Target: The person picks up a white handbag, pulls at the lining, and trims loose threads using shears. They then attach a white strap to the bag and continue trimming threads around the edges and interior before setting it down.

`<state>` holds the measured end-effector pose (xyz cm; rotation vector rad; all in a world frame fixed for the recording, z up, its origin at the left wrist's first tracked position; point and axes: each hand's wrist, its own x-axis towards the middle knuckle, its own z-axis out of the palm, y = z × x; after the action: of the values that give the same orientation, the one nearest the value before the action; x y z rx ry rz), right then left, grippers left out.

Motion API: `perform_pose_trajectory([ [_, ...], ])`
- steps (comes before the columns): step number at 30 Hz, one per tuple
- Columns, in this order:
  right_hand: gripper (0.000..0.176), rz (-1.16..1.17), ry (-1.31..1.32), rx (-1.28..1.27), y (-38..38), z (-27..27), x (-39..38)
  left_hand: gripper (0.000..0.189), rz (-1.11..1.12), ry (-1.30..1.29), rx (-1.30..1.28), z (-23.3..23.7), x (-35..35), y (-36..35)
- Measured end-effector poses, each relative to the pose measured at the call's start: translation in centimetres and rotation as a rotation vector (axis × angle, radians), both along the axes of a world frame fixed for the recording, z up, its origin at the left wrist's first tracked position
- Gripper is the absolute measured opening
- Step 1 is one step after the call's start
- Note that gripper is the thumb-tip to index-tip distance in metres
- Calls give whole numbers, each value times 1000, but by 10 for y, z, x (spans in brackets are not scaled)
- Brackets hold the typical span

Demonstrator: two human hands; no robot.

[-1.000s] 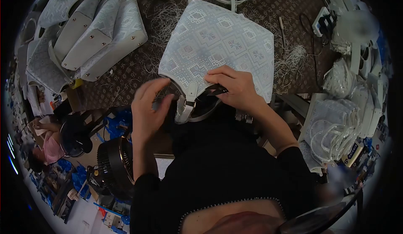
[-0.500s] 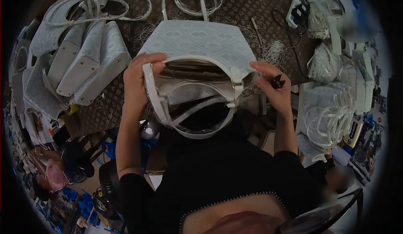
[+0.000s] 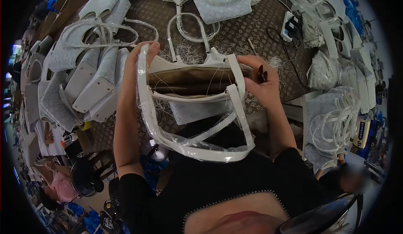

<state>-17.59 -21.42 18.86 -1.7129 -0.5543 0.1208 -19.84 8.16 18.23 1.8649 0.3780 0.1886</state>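
Observation:
A white handbag is held up in front of my body, its zipped mouth facing me and showing a brown lining. Fine loose threads cross the opening. My left hand grips the bag's left end beside a plastic-wrapped strap. At the right end, my right hand pinches the bag between thumb and fingers. A small dark two-pointed tool sticks out from that hand. The strap loops hang down toward my lap. The bag's lower part is hidden behind its opening.
Several white handbags are piled at the left of the brown patterned table. More bags stand at the right, near a power strip with a black cord. Cut threads litter the tabletop. A person in pink sits lower left.
The handbag has been tipped, so its mouth now opens wide toward me and its patterned side no longer shows. Both hands keep hold. The view has shifted, revealing more of the table's far side.

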Motion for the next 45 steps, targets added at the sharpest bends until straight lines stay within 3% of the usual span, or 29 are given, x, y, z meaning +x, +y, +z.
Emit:
perform_pose_trajectory([
  [7,43,78,163,31,4,12,9,33,-173,-329,122,29,-18,-2],
  [10,44,-9,231,45,18,3,12,44,-326,-313,-429,42,-17,15],
  [11,44,-10,227,47,17,2,16,44,-329,-316,-426,47,-14,22],
  [13,47,-57,192,-171,19,3,22,44,-269,-317,-909,57,-7,34],
  [14,47,-54,182,-162,19,1,24,44,-252,-278,-963,59,-2,41],
  [17,49,-11,147,-13,22,-6,26,44,-124,-163,-827,58,17,54],
  [19,50,-19,241,257,22,-9,25,48,-81,-150,-678,78,20,46],
  [20,48,-12,259,271,16,-17,26,48,-111,-178,-509,88,20,40],
  [21,47,36,47,174,20,-14,33,48,-138,-202,-341,94,19,39],
  [22,46,83,-163,75,25,-9,39,53,-219,-212,-340,92,27,48],
  [23,43,107,-44,287,25,-5,25,55,-287,-206,-443,96,27,51],
  [25,45,56,131,176,15,-10,26,64,-388,-271,-568,98,31,52],
  [26,57,27,135,403,23,-21,30,64,-386,-280,-565,101,31,52],
  [28,64,63,95,429,27,-17,27,72,-310,-393,-245,113,29,45],
  [29,71,90,65,457,28,-16,26,72,-310,-397,-243,120,25,41],
  [31,76,98,56,443,30,-19,24,50,-133,-469,252,154,7,14],
  [33,76,65,77,414,36,-21,21,46,-71,-521,282,170,3,10],
  [35,74,45,62,399,40,-28,17,43,-367,-556,13,187,2,16],
  [36,71,38,12,389,41,-36,16,43,-367,-558,12,178,3,30],
  [40,61,136,-131,226,30,-48,13,47,-173,-358,36,152,98,160],
  [45,58,208,65,344,32,-32,-8,52,71,-89,70,109,144,180],
])
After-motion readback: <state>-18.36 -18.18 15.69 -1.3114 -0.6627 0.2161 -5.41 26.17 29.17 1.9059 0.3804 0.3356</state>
